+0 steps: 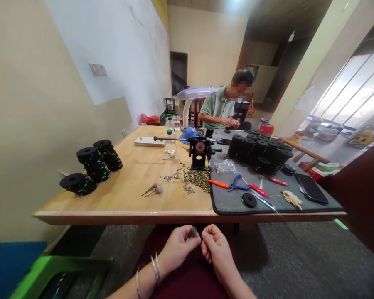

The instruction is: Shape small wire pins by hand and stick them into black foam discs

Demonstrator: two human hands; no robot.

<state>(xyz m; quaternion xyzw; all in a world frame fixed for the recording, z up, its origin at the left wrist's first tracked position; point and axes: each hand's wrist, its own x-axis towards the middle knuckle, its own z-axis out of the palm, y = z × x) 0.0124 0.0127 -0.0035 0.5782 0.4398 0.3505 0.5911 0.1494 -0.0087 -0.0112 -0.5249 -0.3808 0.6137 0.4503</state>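
Observation:
In front of the table's near edge, above my lap, my left hand (179, 246) is closed in a pinch. A small dark grey piece (192, 232) shows between its thumb and fingers; its kind is too small to tell. Close beside it, my right hand (217, 248) pinches with thumb and forefinger, its other fingers curled. Whatever it holds is too fine to make out. The fingertips of both hands are nearly touching. On the table beyond lie a heap of small dark beads or metal pieces (197, 177) and a small tangled bundle with wire-like ends (152, 189).
A black hand-cranked counter (199, 153) stands mid-table, before a blue-based lamp (189, 132). Black spools stand at left (89, 160) and right (249, 149). Pliers (237, 182), an orange-handled tool (218, 183) and a black foam spool (249, 200) lie on the grey mat (224, 205). A co-worker (220, 108) sits opposite.

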